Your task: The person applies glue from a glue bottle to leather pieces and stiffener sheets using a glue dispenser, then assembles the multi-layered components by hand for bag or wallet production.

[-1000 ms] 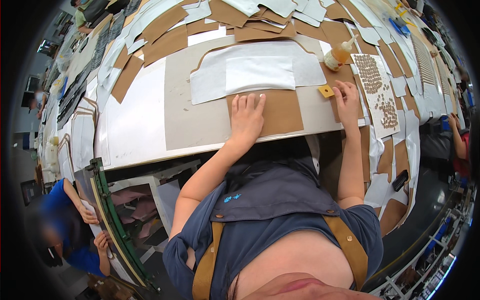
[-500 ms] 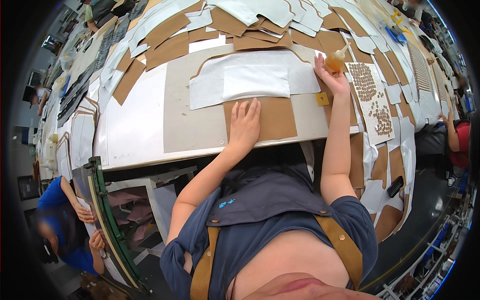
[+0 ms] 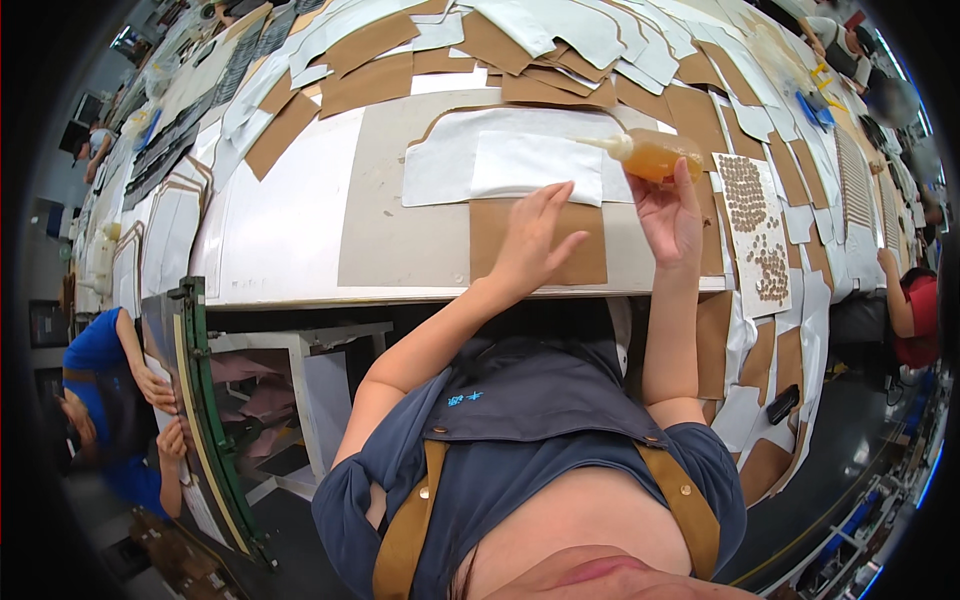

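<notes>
My right hand (image 3: 668, 222) holds a squeeze bottle (image 3: 664, 156) of amber liquid, tipped on its side. Its pale nozzle points left, above the right part of a large white panel (image 3: 435, 176) with a brown upper edge. On that panel lies a smaller white rectangle (image 3: 520, 165), its lower edge against a brown sheet (image 3: 580, 262). Over the brown sheet is my left hand (image 3: 535, 240), fingers apart and holding nothing, fingertips close to the white rectangle's lower edge. Whether it touches the sheet is hard to tell.
Brown and white cut pieces (image 3: 365, 85) cover the table's far side. To the right lies a white board (image 3: 750, 235) with many small round bits. A green-edged frame (image 3: 195, 400) stands at the left, where a co-worker in blue (image 3: 95, 370) holds pale sheets. A person in red (image 3: 918, 320) is far right.
The squeeze bottle has swung from upright to lying sideways, its nozzle now over the white panel. My left hand has shifted right and spread its fingers. The whole view has shifted slightly.
</notes>
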A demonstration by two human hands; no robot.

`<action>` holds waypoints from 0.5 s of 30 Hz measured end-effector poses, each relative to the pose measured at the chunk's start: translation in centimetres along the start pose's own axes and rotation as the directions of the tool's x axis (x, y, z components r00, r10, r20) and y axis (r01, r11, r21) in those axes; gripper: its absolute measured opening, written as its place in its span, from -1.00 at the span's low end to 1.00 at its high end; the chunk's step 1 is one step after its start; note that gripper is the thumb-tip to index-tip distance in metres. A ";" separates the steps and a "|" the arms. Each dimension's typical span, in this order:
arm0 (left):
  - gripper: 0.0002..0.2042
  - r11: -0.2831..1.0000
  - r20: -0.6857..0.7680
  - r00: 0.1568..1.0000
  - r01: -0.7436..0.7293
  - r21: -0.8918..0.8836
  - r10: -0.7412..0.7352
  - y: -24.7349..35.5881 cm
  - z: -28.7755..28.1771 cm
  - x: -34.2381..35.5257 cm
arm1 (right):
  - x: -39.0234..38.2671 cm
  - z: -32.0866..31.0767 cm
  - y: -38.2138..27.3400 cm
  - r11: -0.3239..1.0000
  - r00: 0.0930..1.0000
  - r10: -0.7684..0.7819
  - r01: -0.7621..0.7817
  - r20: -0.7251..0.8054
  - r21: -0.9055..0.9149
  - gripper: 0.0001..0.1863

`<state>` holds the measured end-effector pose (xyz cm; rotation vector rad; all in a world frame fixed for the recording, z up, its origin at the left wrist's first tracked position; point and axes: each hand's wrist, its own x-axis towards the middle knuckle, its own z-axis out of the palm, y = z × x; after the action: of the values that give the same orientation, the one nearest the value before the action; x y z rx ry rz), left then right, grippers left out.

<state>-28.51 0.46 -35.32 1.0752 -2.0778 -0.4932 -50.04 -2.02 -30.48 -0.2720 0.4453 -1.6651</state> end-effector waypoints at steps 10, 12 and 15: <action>-0.32 0.587 -0.061 0.973 0.084 -0.805 -0.223 0.8 -0.8 3.2 | -5.6 0.2 5.4 0.877 0.872 0.481 -0.479 0.090 -0.047 -0.33; -0.42 0.549 -0.093 0.945 0.101 -0.830 -0.314 0.8 -0.9 3.1 | -6.0 -0.7 5.9 0.881 0.956 0.278 -0.216 0.091 -0.420 -0.36; -0.44 0.313 0.021 0.853 0.215 -0.925 -0.522 1.3 -1.1 3.0 | -7.6 1.3 6.7 0.761 0.976 0.019 0.127 0.218 -0.636 -0.35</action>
<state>-29.52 -1.25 -32.52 0.8161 -0.9143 -1.4292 -42.41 4.67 -31.65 -0.9812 0.8539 -1.4627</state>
